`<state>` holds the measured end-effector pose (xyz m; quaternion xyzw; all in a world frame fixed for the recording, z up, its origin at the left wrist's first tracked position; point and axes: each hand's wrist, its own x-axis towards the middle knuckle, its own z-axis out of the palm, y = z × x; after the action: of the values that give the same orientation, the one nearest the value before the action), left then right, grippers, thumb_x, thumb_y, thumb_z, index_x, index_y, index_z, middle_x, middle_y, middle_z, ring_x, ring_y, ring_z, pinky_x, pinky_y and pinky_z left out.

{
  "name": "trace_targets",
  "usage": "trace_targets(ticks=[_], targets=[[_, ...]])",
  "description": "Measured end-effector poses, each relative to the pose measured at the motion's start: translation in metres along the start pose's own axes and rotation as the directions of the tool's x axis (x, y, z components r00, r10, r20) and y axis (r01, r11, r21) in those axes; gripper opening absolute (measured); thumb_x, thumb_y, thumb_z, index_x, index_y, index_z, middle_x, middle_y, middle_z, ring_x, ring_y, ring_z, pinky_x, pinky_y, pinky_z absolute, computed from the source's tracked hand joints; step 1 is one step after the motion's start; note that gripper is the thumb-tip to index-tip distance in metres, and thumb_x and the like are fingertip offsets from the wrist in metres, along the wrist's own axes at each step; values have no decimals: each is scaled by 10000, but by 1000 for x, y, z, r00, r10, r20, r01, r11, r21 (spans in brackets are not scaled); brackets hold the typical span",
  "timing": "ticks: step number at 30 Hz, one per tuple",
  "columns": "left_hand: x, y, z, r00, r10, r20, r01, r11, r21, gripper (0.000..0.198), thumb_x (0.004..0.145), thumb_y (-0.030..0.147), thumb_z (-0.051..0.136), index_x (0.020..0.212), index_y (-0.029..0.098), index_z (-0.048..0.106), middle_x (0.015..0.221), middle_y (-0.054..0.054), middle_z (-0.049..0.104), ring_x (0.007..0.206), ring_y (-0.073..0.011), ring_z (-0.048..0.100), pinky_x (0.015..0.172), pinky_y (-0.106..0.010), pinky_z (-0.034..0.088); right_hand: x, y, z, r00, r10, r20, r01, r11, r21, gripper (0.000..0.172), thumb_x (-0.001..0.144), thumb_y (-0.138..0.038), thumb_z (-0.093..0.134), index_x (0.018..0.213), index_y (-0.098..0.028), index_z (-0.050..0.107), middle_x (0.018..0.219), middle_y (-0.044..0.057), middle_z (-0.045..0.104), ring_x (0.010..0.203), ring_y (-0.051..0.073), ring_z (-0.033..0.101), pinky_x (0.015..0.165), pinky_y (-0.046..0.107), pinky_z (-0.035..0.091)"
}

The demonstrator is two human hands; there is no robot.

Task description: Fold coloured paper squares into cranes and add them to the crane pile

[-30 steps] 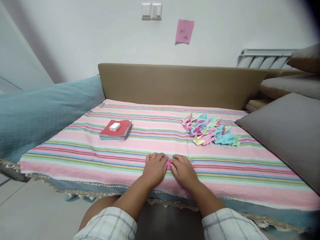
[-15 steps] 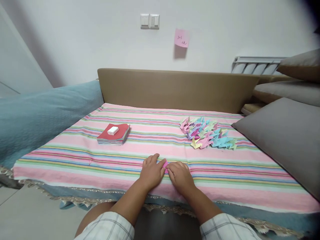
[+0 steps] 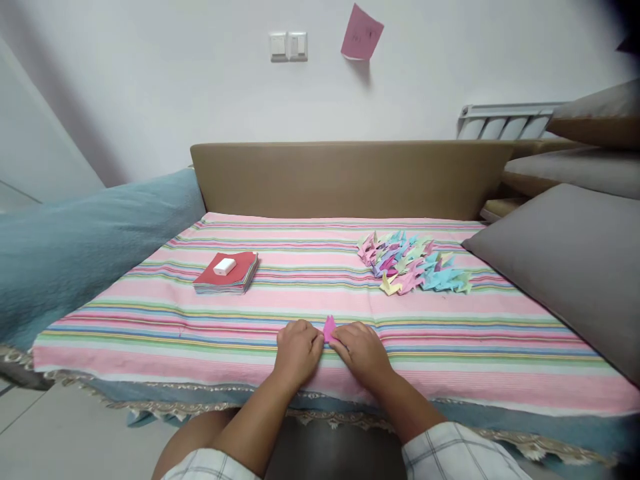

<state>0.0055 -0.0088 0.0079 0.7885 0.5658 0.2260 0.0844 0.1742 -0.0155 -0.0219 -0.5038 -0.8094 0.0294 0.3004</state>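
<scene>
A small folded piece of bright pink paper (image 3: pixel 329 329) lies on the striped cloth (image 3: pixel 300 298) between my hands, its pointed tips facing away from me. My right hand (image 3: pixel 361 348) pinches its right edge between thumb and fingers. On the other side, my left hand (image 3: pixel 300 347) has its fingers curled together, with thumb and fingertip at the paper's left edge. Part of the paper's lower end is covered by my fingers.
A stack of coloured paper (image 3: pixel 225 288) with a small white block (image 3: pixel 225 267) on top lies left. Several folded paper cranes (image 3: pixel 415 267) are grouped right of centre. Grey cushions (image 3: pixel 565 267) border the right side, a blue-covered armrest (image 3: pixel 100 240) the left, a tan backrest (image 3: pixel 350 180) behind.
My left hand has drawn slightly left and curled its fingers, uncovering more of the pink paper, whose pointed tips now show. My right hand stays at its right edge. The view has shifted slightly.
</scene>
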Motion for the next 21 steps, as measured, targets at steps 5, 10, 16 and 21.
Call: trace_targets(ticks=[5, 10, 16, 21], targets=[[3, 8, 3, 996, -49, 70, 82, 785, -614, 246, 839, 404, 473, 834, 190, 593, 791, -29, 631, 760, -165, 558, 709, -291, 397, 2, 1, 0, 976, 19, -216, 31, 973, 227, 262, 920, -283, 418, 1061, -226, 631, 1002, 54, 675, 948, 173, 596, 834, 311, 474], [5, 19, 8, 929, -237, 285, 294, 1, -956, 458, 559, 368, 787, 835, 184, 473, 683, 33, 617, 571, -92, 571, 591, -216, 448, 1, -4, -2, 939, -32, -343, 153, 931, 331, 202, 855, -273, 531, 1010, -244, 657, 1023, 70, 657, 956, 191, 601, 851, 354, 501], [2, 21, 7, 895, -322, 310, 281, -135, -950, 581, 498, 253, 838, 957, 172, 492, 696, 22, 647, 562, -78, 600, 566, -183, 480, 6, -12, 2, 886, 416, -202, -74, 558, 827, 333, 746, -321, 643, 1055, -210, 585, 1096, 107, 594, 953, 201, 597, 732, 317, 534], [2, 20, 11, 917, -279, 286, 274, -83, -958, 523, 499, 240, 840, 931, 127, 568, 694, -23, 682, 553, -68, 589, 556, -164, 471, 14, -11, 2, 889, 446, 107, -241, 256, 936, 280, 685, -376, 691, 861, -168, 628, 737, 21, 642, 664, 136, 589, 632, 266, 490]])
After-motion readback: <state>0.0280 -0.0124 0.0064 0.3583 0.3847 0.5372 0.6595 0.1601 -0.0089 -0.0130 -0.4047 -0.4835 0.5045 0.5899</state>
